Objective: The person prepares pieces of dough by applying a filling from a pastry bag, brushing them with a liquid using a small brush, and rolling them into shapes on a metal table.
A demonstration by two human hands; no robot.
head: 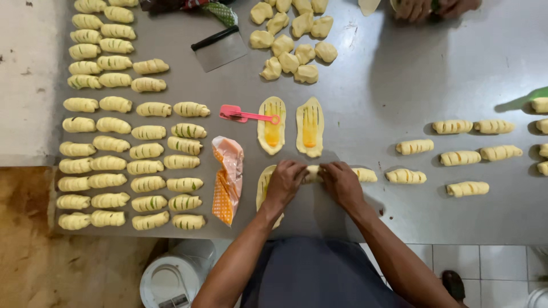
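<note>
My left hand [284, 181] and my right hand [341, 181] both press on one piece of pale dough [312, 173] at the near edge of the steel table [399, 74], rolling it between the fingers. A flat dough oval [264, 185] lies partly under my left wrist. Two flat slit ovals with orange filling [272, 125] [310, 126] lie just beyond my hands. A finished roll [365, 174] rests right of my right hand.
Several rows of rolled dough [131, 142] fill the table's left; more rolls [456, 157] lie at the right. Dough lumps [291, 40], a bench scraper [220, 48], a pink spatula [245, 115] and an orange piping bag [228, 178] lie nearby. Another person's hands [434, 8] work at the far edge.
</note>
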